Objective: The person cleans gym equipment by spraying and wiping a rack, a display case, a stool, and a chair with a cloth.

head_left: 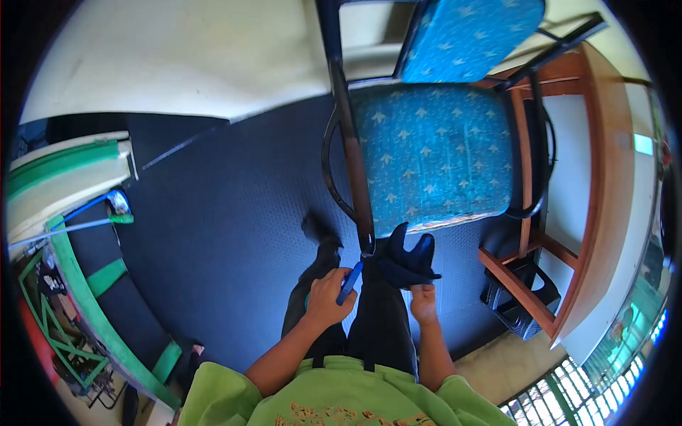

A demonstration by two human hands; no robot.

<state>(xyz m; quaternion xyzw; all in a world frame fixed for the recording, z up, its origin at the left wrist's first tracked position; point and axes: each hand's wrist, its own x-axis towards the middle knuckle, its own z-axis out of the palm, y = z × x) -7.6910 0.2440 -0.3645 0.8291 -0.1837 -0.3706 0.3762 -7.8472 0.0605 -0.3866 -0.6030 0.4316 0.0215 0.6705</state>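
My left hand (330, 299) is closed around a slim blue object (349, 283), whose kind I cannot make out, held over my legs. My right hand (423, 304) grips the lower edge of a dark navy cloth (410, 263) with pointed, folded ends. The cloth hangs just in front of the seat of an armchair (437, 153) with blue patterned upholstery and a black metal frame. Along its front edge the seat cover looks worn. The left armrest (355, 163) ends close to the blue object.
A wooden desk frame (604, 177) stands to the right, with a black plastic crate (522, 302) under it. On the left are a green-and-white ledge (67, 167) and a blue-handled broom or brush (117, 209). Dark floor (227, 213) lies around my feet; a pale wall (185, 57) rises behind.
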